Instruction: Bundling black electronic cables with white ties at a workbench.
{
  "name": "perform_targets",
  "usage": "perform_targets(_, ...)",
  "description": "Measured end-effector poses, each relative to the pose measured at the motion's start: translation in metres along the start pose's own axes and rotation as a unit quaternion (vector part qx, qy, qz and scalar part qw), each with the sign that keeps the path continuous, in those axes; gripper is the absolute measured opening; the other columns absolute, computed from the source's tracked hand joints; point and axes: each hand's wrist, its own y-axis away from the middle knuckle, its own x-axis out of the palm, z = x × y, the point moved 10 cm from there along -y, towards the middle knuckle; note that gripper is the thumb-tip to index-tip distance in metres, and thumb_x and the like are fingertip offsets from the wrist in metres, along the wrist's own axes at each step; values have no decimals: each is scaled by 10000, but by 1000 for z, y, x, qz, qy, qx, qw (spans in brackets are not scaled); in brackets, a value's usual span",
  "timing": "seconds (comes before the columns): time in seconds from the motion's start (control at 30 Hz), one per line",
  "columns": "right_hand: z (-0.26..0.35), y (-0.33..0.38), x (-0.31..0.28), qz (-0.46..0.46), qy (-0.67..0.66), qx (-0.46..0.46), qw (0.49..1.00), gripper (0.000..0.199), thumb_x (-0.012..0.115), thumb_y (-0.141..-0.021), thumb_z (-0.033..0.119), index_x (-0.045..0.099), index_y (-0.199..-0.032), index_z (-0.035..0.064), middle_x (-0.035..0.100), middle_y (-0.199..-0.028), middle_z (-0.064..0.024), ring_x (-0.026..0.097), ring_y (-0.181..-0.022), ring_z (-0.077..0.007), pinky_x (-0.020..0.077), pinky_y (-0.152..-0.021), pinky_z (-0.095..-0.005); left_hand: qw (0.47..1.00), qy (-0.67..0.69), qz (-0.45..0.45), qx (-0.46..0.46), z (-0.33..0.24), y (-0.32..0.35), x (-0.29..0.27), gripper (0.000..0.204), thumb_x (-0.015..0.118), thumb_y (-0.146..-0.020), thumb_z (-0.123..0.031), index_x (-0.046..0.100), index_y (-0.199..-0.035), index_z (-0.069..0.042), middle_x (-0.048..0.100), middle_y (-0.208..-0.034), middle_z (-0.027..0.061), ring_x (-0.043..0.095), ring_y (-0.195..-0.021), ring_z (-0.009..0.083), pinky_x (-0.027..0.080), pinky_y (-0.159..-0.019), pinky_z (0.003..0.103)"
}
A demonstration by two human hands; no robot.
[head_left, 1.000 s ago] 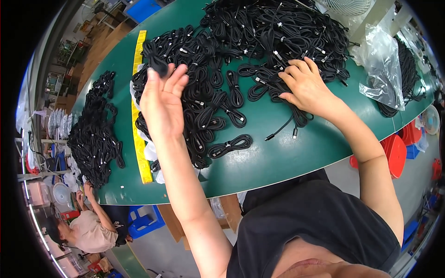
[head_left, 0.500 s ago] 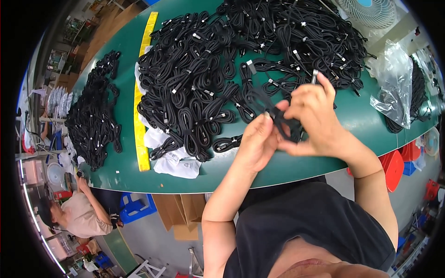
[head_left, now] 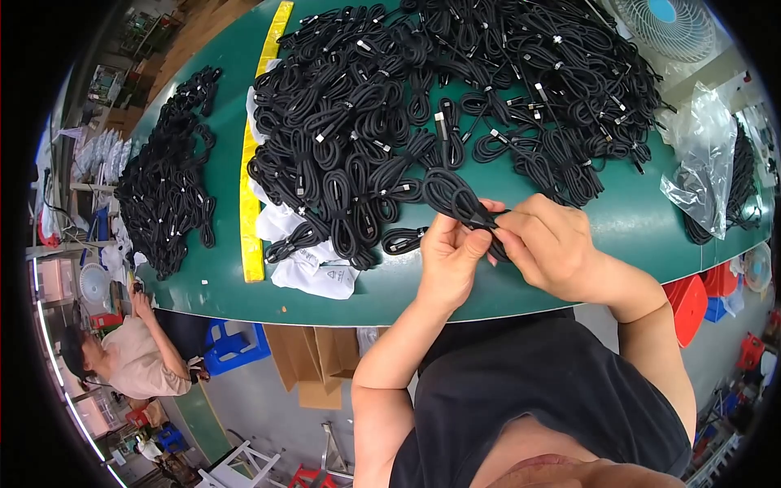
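A coiled black cable [head_left: 450,193] is held over the near edge of the table, its loops pointing away from me to the upper left. My left hand [head_left: 452,259] is closed round the middle of the bundle, thumb on top. My right hand [head_left: 553,246] pinches the same bundle at its near side, fingertips close to the left thumb. What exactly the right fingertips grip is partly hidden; it looks like a dark strap or the cable's end. Just beyond my hands lies a big heap of coiled black cables [head_left: 342,146] with silvery connectors.
The green table [head_left: 220,293] carries a yellow strip [head_left: 252,187], with a smaller pile of black cables [head_left: 167,179] left of it. White bags [head_left: 313,276] lie under the heap's near edge. A clear plastic bag [head_left: 704,163] and a fan [head_left: 667,28] stand right. A co-worker [head_left: 134,358] sits at far left.
The cable bundle was blurred with motion between my raised hands; now it is steady, loops showing. My right hand has lowered and come in closer to my left.
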Motion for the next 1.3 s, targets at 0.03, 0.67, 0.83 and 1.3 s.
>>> perform_targets(0.03, -2, -2, 2, 15, 15, 11, 1000, 192, 664, -646, 11, 537, -788, -14, 485, -701, -71, 518, -541, -189, 427, -432, -291, 1000, -1, -15, 6, -4, 0, -4, 324, 611, -837, -176, 489, -1093, -19, 558, -1074, 111, 553, -761, 102, 447, -551, 206)
perform_targets(0.67, 0, 10, 21, 86, 32, 55, 994, 181, 635, -710, 40, 532, -847, -21, 474, -751, -104, 544, -506, -209, 448, -410, -292, 996, -66, -51, 14, -6, 0, -14, 297, 519, -898, -206, 477, -1122, -15, 557, -1041, 85, 527, -975, 161, 407, -875, 315)
perform_targets(0.83, -3, 16, 28, 107, -3, 70, 992, 162, 637, -720, 61, 539, -822, -18, 481, -732, -110, 545, -508, -215, 446, -403, -298, 997, -77, -9, -21, -2, 6, 0, 345, 469, -920, -256, 442, -1165, -15, 535, -1015, 70, 522, -970, 168, 404, -862, 296)
perform_targets(1.3, -36, -4, 24, 198, -164, 120, 959, 302, 649, -763, 157, 541, -1015, 30, 532, -839, -124, 577, -705, -309, 471, -597, -357, 940, -321, 113, -14, -15, 24, 2, 423, 499, -896, -202, 384, -1242, 13, 594, -915, 82, 586, -707, 114, 457, -592, 219)
